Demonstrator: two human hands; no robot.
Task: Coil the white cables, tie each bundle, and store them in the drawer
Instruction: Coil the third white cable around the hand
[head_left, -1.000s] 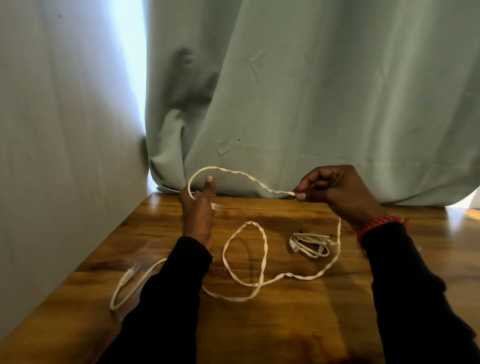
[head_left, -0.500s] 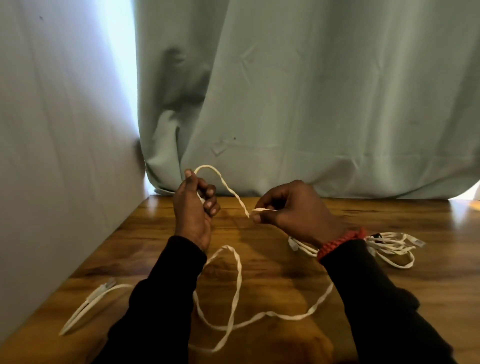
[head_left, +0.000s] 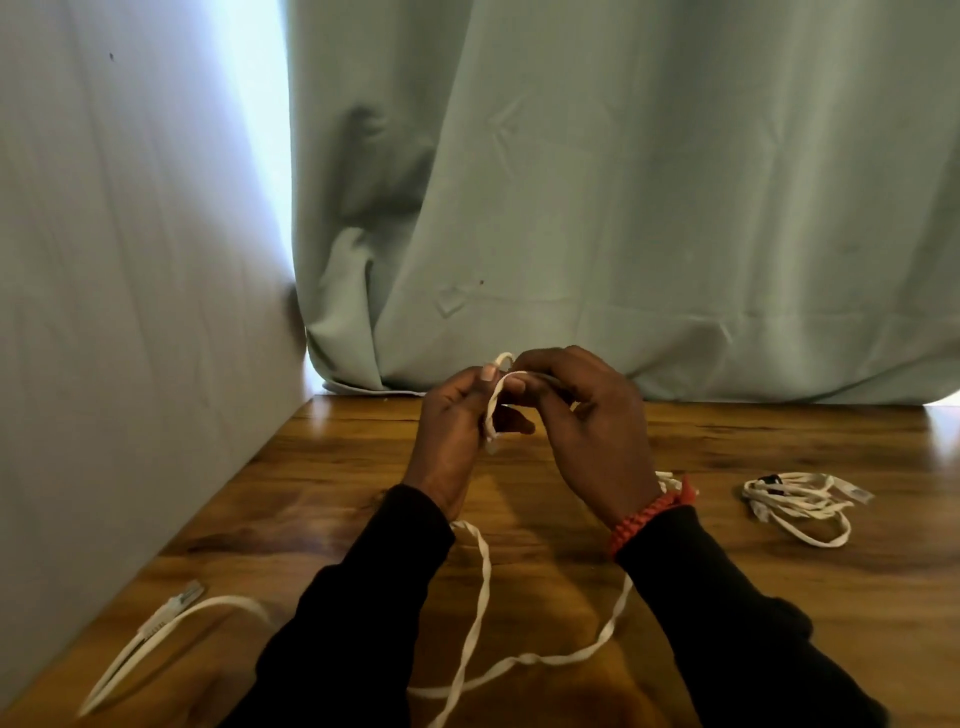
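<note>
Holding a small loop of the white cable (head_left: 492, 402) above the far part of the wooden table (head_left: 322, 467), your two hands meet just in front of the green curtain (head_left: 597, 208). Your left hand (head_left: 452, 436) has its fingers curled round the loop, thumb pressed on the strand. Your right hand (head_left: 592, 421) pinches the same cable at the loop's top, fingers bent close together. From your hands, the loose length runs down onto the table toward you, crossing itself between your black sleeves (head_left: 353, 613), and its plug end (head_left: 176, 603) lies on the table's left side near the wall (head_left: 130, 312). A coiled bundle (head_left: 800, 501) rests on the table well to the right of your hands, beyond the red bracelet (head_left: 649, 514).
</note>
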